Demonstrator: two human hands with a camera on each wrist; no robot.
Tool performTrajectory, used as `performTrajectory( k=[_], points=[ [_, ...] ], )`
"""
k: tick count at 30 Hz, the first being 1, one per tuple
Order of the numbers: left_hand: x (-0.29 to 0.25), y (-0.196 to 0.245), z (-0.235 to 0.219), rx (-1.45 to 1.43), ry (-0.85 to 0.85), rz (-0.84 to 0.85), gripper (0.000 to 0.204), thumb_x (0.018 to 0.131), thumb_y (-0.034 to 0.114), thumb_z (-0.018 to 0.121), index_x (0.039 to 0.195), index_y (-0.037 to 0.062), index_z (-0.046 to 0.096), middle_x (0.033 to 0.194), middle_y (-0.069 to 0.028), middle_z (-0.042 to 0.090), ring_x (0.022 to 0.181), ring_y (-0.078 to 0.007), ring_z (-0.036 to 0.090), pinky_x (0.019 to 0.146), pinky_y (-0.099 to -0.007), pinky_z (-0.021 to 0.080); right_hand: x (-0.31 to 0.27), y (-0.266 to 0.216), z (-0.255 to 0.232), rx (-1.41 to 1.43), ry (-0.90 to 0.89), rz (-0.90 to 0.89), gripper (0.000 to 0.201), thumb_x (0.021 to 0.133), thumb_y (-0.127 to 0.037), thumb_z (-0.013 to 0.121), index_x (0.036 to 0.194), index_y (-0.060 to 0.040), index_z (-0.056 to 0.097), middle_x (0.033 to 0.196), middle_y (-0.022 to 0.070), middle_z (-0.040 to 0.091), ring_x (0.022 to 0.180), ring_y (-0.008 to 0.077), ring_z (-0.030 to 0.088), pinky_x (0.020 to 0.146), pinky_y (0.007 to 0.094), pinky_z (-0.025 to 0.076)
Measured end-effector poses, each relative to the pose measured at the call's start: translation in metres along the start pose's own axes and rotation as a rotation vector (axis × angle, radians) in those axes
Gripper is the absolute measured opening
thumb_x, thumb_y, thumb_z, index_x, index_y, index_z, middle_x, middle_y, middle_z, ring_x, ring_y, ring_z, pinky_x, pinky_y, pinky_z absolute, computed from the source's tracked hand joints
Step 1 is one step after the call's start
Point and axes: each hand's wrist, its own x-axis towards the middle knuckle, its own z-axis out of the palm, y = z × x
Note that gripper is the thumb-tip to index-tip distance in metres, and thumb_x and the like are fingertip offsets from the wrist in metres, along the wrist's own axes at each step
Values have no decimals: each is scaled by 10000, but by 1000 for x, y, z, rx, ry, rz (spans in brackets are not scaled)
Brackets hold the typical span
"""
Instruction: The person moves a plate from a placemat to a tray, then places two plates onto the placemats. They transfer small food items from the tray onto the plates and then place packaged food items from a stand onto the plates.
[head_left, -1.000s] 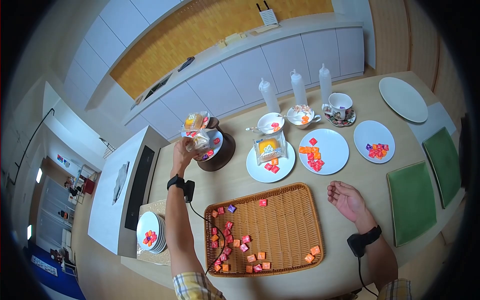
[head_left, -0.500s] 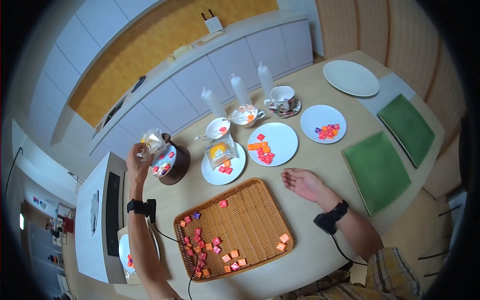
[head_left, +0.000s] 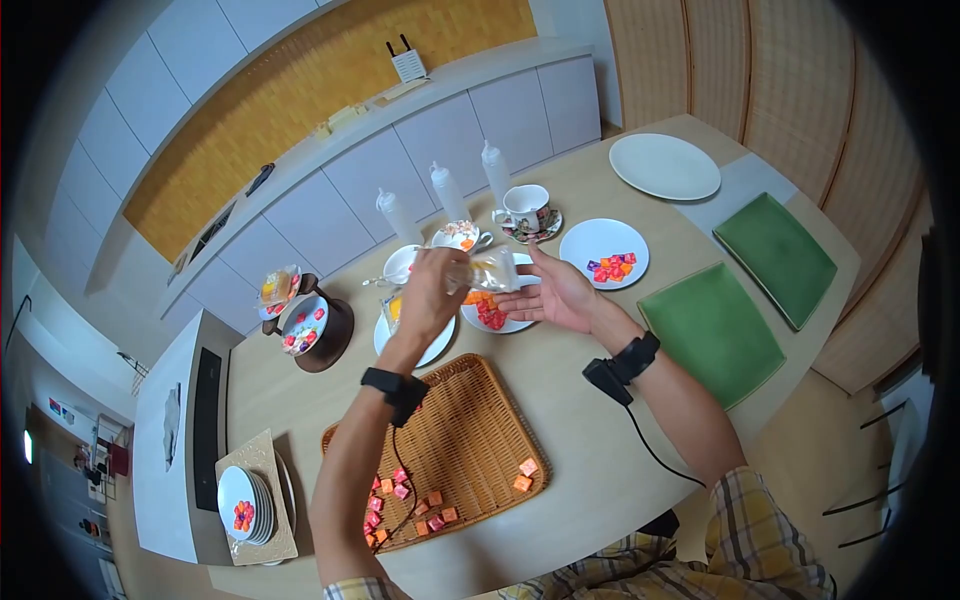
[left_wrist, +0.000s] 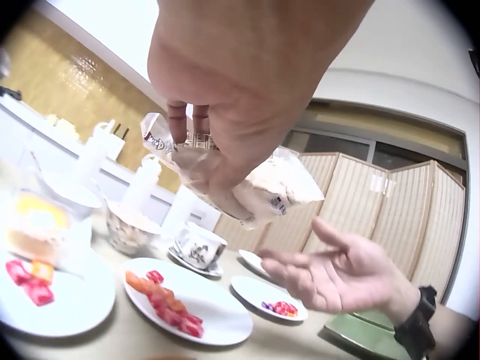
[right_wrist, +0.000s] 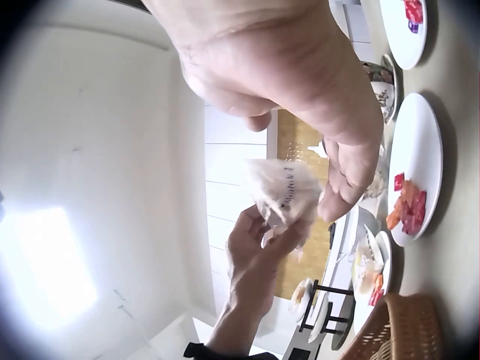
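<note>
Change since half a second ago: my left hand [head_left: 436, 292] has brought the wrapped packet [head_left: 493, 270] from beside the brown stand [head_left: 338, 336] over to my right hand [head_left: 562, 296]. Left fingers pinch the packet in the air above the table [head_left: 268, 398]; right palm faces it, holding nothing. Contact there: cannot tell. Judgement: both hands can now work it.

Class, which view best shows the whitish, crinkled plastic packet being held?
The left wrist view: the whitish, crinkled plastic packet looks largest, though the left hand partly covers it. Head shows it smaller; right wrist, smaller with dark print.
</note>
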Motion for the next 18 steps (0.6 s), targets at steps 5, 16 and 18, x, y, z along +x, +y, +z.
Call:
performTrajectory(
  k=[5,16,18],
  points=[
    [4,7,33,-4,20,8,344,645,27,693,968,30,576,993,-132,587,974,-321,521,850,-397,440,11,-5,-21,-158,35,25,623,929,-524,407,1261,3,398,1115,207,555,1003,275,597,845,358,498],
    [0,7,70,-78,21,-4,369,640,-35,665,982,26,544,977,-130,535,1002,-342,500,842,-408,454,29,8,-45,-42,117,20,475,882,-282,553,1184,58,415,1108,219,517,949,280,581,801,364,519],
    [-1,4,71,-108,46,-19,385,642,-37,668,999,27,538,980,-140,536,1015,-346,499,847,-406,454,36,12,-52,-18,144,-12,421,860,-189,541,1179,60,425,1095,205,528,941,276,579,799,363,524]
  ],
)
